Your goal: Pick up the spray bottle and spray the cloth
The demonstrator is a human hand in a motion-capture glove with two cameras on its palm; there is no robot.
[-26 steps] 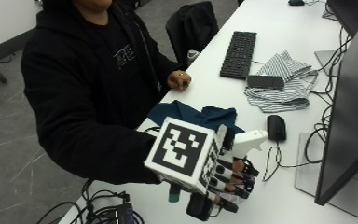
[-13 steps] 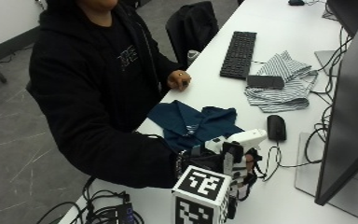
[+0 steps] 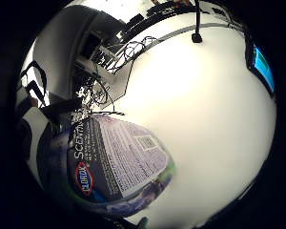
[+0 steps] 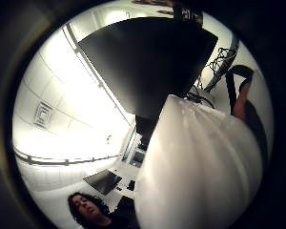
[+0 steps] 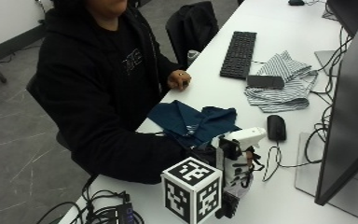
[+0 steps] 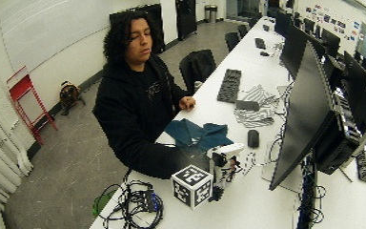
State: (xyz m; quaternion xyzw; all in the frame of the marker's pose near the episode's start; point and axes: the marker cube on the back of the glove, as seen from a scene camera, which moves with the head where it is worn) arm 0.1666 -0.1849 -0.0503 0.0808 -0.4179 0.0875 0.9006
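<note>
Outside view: gloved right hand (image 5: 229, 161) wrapped around spray bottle (image 5: 240, 158), held upright above white tabletop (image 5: 253, 98). Blue cloth (image 5: 191, 120) flat just beyond the hands. Bare left hand (image 5: 179, 79) resting at tabletop edge, farther off.

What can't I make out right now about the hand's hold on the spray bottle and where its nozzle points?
- Right hand: in the outside view the marker cube and spray bottle cover most of it; finger positions on the trigger are unclear.
- Nozzle: too small in both outside views to tell whether it faces the blue cloth.
- Bottle base: the little finger side palm view shows only the label, so whether it is off the table is unclear.
</note>
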